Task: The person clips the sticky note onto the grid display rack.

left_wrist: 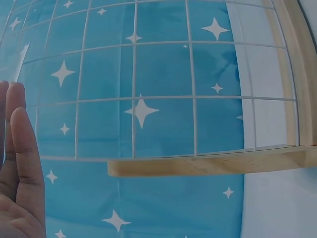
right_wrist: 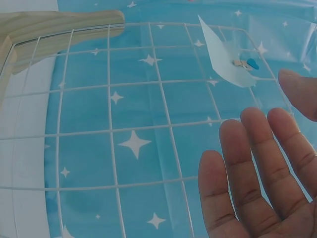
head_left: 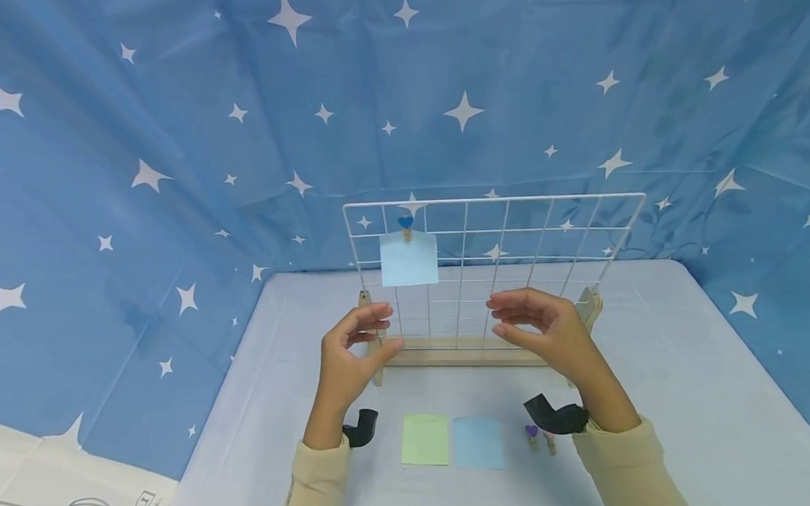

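My left hand [head_left: 347,355] is raised before the left part of a white wire grid rack [head_left: 492,199], its fingers and thumb loosely bent around air. Opposite it, my right hand [head_left: 552,331] hovers before the rack's right part in a mirrored pose, also holding nothing. High on the rack's left side hangs a light blue sticky note [head_left: 409,264], clipped by a small wooden clothespin [head_left: 406,226] with a blue heart. The right wrist view shows that note [right_wrist: 225,62] curling off the wires, beyond the spread fingers [right_wrist: 245,163].
A wooden base [head_left: 467,356] carries the rack. On the white table [head_left: 249,433] lie a green sticky note [head_left: 425,440], a blue sticky note [head_left: 478,443] beside it, and clothespins with a purple heart [head_left: 531,432] and a pink top [head_left: 550,442]. A starry blue cloth [head_left: 366,70] hangs behind.
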### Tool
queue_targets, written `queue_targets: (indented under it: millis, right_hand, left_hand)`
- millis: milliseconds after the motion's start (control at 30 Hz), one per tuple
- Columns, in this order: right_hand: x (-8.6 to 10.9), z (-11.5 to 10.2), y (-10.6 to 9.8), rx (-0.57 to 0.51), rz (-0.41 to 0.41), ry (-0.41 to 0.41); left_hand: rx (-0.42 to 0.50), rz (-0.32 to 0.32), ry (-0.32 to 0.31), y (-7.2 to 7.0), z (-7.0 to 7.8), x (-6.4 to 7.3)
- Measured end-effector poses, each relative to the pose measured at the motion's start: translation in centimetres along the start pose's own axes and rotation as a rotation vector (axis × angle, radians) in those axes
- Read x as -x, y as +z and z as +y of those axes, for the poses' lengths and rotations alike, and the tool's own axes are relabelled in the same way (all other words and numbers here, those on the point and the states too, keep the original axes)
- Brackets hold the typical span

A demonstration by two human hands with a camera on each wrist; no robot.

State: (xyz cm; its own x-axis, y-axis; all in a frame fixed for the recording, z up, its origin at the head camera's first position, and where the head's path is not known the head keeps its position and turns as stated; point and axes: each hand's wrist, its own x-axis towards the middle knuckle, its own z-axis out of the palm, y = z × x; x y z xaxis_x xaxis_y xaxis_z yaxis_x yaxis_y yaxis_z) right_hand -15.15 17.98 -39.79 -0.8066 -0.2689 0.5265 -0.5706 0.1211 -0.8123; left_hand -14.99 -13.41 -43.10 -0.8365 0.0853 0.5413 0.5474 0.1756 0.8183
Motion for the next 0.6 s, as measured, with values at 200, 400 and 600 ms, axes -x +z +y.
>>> queue_targets:
  millis: [200, 400, 600]
  right_hand:
    - [0.7, 0.5, -0.3, 0.017, 0.012, 0.038]
    - [1.5, 0.8, -0.4, 0.014, 0.014, 0.056]
    - [2.3, 1.5, -0.6, 0.030, 0.018, 0.078]
  left_hand:
    - [0.006, -0.003, -0.039, 0.3, -0.2, 0.6]
    - [0.004, -0.013, -0.054, 0.5, -0.7, 1.1]
    - [0.002, -0.018, -0.068, 0.5, -1.1, 1.7]
